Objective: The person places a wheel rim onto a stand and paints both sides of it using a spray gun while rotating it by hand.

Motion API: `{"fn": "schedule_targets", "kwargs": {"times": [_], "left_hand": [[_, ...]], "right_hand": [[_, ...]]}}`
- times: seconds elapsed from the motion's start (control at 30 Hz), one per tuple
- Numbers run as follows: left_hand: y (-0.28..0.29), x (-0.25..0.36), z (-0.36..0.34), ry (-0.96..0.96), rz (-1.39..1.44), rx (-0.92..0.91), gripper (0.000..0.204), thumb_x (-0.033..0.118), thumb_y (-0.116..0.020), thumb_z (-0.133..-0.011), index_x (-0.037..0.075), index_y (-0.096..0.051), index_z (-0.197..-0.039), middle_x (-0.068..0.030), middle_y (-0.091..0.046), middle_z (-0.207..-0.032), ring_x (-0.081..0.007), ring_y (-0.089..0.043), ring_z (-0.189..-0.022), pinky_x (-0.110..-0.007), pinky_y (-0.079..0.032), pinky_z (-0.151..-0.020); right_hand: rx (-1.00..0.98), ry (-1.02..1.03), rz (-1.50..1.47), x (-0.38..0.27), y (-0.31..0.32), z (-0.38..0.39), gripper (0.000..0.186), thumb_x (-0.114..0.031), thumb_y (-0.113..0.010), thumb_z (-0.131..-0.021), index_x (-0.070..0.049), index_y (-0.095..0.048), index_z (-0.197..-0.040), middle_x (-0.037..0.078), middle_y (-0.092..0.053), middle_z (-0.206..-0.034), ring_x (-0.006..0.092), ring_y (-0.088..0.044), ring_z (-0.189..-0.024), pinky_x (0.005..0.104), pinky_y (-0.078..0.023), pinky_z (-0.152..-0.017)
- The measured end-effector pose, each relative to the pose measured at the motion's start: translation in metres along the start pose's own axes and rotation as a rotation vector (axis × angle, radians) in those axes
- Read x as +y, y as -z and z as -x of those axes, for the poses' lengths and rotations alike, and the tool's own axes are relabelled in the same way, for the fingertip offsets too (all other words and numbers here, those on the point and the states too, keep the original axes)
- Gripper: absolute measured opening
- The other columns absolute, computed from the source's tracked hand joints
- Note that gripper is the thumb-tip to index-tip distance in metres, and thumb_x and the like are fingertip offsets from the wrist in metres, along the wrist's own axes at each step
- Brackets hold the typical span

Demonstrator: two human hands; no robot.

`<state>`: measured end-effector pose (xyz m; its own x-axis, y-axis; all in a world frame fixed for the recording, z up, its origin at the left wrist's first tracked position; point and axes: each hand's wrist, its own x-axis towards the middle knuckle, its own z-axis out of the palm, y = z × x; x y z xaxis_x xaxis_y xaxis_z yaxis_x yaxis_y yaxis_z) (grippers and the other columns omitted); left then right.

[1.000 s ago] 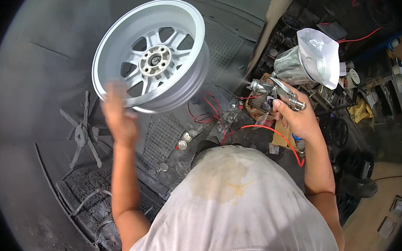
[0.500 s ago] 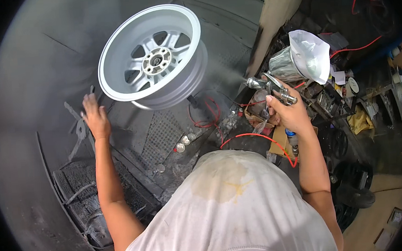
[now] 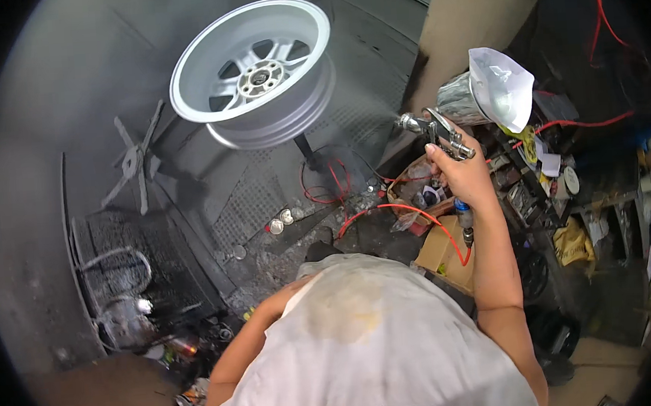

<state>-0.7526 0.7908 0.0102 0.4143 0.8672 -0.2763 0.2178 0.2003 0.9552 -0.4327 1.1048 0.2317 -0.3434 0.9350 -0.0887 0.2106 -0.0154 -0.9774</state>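
In my right hand [image 3: 460,169] is a metal spray gun [image 3: 435,133], fingers wrapped round its grip. A paint cup [image 3: 463,97] with a white paper-like collar [image 3: 502,89] tops the gun. Pale mist leaves the nozzle toward a silver car wheel rim [image 3: 312,117]. The rim sits tilted on a thin stand [image 3: 307,150], apart from the gun. My left hand [image 3: 292,290] is close against my belly, its fingers hidden by the shirt.
A red air hose [image 3: 375,210] loops from the gun's base over the floor. A cross-shaped metal frame [image 3: 135,162] stands left of the rim. Small round lids [image 3: 276,226] lie on the floor. Cluttered shelves [image 3: 605,213] line the right side, near a cardboard box [image 3: 446,251].
My left hand has come back from beside the rim to my belly. My right hand still holds the spray gun, with mist coming out. The whole view has shifted a little.
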Motion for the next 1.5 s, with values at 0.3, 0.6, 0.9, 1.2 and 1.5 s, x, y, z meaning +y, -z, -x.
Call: {"fn": "schedule_targets", "kwargs": {"times": [0.3, 0.6, 0.9, 1.2, 1.5], "left_hand": [[0.071, -0.004, -0.006, 0.322, 0.538, 0.377, 0.071, 0.059, -0.037, -0.107, 0.004, -0.051, -0.148, -0.0132, -0.052, -0.153, -0.0295, -0.048, -0.14, -0.047, -0.034, -0.117], [0.326, 0.004, -0.092, -0.107, 1.013, 0.934, 0.09, 0.072, -0.03, -0.103, -0.001, -0.031, -0.156, -0.0174, -0.045, -0.154, -0.0321, -0.045, -0.14, -0.048, -0.037, -0.117], [0.423, 0.007, -0.146, -0.437, 1.463, 0.675, 0.097, 0.075, -0.034, -0.1, -0.008, -0.036, -0.15, -0.0174, -0.053, -0.143, -0.0317, -0.052, -0.134, -0.041, -0.038, -0.118], [0.446, 0.037, -0.156, -0.366, 1.314, 0.683, 0.097, 0.073, -0.035, -0.1, -0.009, -0.032, -0.153, -0.0229, -0.044, -0.155, -0.0362, -0.046, -0.141, -0.046, -0.034, -0.121], [0.467, -0.016, -0.171, -0.41, 1.218, 0.689, 0.044, 0.023, -0.052, -0.081, -0.004, -0.067, -0.112, -0.0181, -0.071, -0.111, -0.0341, -0.066, -0.107, -0.049, -0.053, -0.1]], "right_hand": [[0.069, 0.14, 0.116, 0.001, -0.008, -0.006, 0.054, -0.012, -0.065, -0.097, -0.004, -0.051, -0.149, 0.003, -0.067, -0.1, 0.0091, -0.061, -0.081, 0.0256, -0.052, -0.067], [-0.365, -0.059, -0.014, -0.081, -0.061, -0.022, 0.068, -0.021, -0.068, -0.098, -0.006, -0.039, -0.158, 0.009, -0.069, -0.114, 0.0091, -0.062, -0.087, 0.0217, -0.05, -0.061], [-0.442, -0.056, 0.007, -0.193, -0.163, -0.105, 0.077, -0.024, -0.076, -0.088, 0.004, -0.042, -0.151, 0.013, -0.07, -0.096, 0.0198, -0.072, -0.092, 0.0207, -0.049, -0.051], [-0.554, 0.072, 0.161, -0.256, -0.222, -0.203, 0.049, -0.023, -0.073, -0.094, -0.003, -0.06, -0.137, 0.005, -0.071, -0.091, 0.0125, -0.068, -0.075, 0.0235, -0.047, -0.048], [-0.272, 0.335, 0.468, -0.26, -0.203, -0.282, 0.024, -0.029, -0.07, -0.096, -0.009, -0.065, -0.11, -0.001, -0.067, -0.086, 0.0083, -0.065, -0.073, 0.0228, -0.043, -0.049]]}}
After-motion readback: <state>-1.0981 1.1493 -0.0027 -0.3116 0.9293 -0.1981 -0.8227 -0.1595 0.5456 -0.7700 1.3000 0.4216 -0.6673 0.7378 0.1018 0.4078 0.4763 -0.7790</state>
